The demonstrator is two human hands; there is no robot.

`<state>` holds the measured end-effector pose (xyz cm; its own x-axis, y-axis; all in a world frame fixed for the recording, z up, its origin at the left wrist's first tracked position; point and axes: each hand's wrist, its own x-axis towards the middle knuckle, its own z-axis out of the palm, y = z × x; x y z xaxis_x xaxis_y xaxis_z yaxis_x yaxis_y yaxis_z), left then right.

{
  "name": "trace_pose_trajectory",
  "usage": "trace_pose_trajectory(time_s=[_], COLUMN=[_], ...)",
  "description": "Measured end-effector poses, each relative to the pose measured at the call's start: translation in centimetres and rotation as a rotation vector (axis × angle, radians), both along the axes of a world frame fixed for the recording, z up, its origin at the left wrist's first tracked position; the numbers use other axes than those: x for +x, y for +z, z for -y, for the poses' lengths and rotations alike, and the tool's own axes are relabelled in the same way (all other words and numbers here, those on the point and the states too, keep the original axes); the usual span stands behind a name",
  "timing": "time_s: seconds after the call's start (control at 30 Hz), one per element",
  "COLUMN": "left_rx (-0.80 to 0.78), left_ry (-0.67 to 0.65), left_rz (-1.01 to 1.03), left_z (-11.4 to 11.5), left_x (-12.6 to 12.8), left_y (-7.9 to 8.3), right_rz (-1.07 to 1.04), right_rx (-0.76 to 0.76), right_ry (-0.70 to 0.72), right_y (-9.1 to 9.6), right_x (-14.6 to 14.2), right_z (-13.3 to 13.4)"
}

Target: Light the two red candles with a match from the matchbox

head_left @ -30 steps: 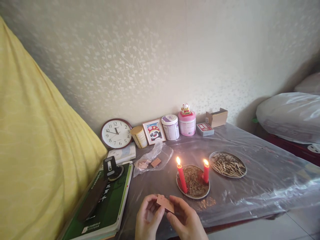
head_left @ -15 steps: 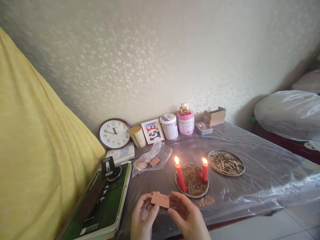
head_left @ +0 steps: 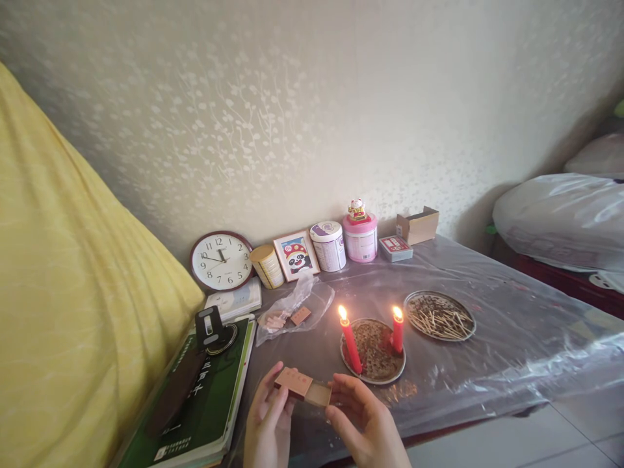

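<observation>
My left hand (head_left: 271, 409) grips the sleeve of a small matchbox (head_left: 295, 382) between thumb and fingers. The matchbox tray (head_left: 319, 394) sticks out to the right, and its visible part looks bare inside. My right hand (head_left: 358, 413) pinches the tray's right end. Just beyond the hands, two lit red candles (head_left: 350, 344) (head_left: 398, 333) stand on a round metal plate (head_left: 375, 380), the left one leaning. To their right, a second round plate (head_left: 412, 329) holds many matchsticks (head_left: 441, 316).
A plastic bag (head_left: 312, 289) with another matchbox (head_left: 301, 316) lies behind. Green books (head_left: 214, 403) with a black phone-holder-like object (head_left: 210, 328) are at left. Along the wall stand a clock (head_left: 221, 261), panda picture (head_left: 296, 255), tins (head_left: 329, 250) and a cardboard box (head_left: 419, 226).
My left hand has moved left with the matchbox sleeve, and the tray now slides out on the right. My right hand has stayed nearly in place.
</observation>
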<state>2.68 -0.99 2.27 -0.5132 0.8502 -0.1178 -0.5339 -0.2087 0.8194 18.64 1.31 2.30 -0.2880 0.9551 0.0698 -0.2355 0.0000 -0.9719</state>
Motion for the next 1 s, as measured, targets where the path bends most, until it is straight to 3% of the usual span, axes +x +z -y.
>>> trace_pose_trajectory(time_s=[0.4,0.6,0.87,1.0], left_rx=[-0.045,-0.113,-0.158,-0.175], left_ry=[-0.142,-0.111,-0.241,-0.261], left_rz=[0.100,0.156,0.122,0.122], left_z=[0.5,-0.1,0.6,0.8], left_x=[0.8,-0.5,2.0,2.0], left_y=[0.2,-0.6,0.2,0.6], right_rz=[0.159,-0.075,0.015,-0.208], right_rx=[0.079,-0.081,-0.132,-0.210], right_ry=[0.100,0.277,0.268,0.317], right_y=[0.0,0.1,-1.0,-1.9], right_x=[0.0,0.0,-0.4,-1.3], right_z=[0.3,0.5,-0.2,0.4])
